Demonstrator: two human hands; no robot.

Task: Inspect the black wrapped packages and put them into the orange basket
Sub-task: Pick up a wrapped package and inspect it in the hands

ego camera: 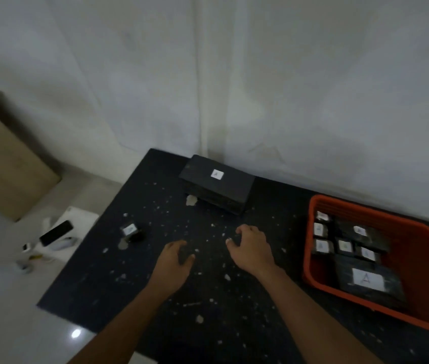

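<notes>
Looking down from my feed, both hands hover low over the dark speckled tabletop (234,298) near the middle of the frame, and neither one holds anything. My left hand (175,264) has its fingers (182,254) curled loosely downward, spread apart, close to the surface; can't tell if the tips actually touch it. My right hand (251,248) is much the same, fingers (242,232) bent in a loose claw with gaps between them, empty.

Over at the right edge sits the orange basket (418,292), and it's already got a bunch of black wrapped packages (350,240) in it: several little ones with white labels bunched toward its far-left corner, plus a bigger one (368,282) with an "A" label nearer me.

Two are outside the basket: a small package (132,231) left of my left hand, and a large black package (217,186) up against the wall, centre frame, labelled too.
</notes>
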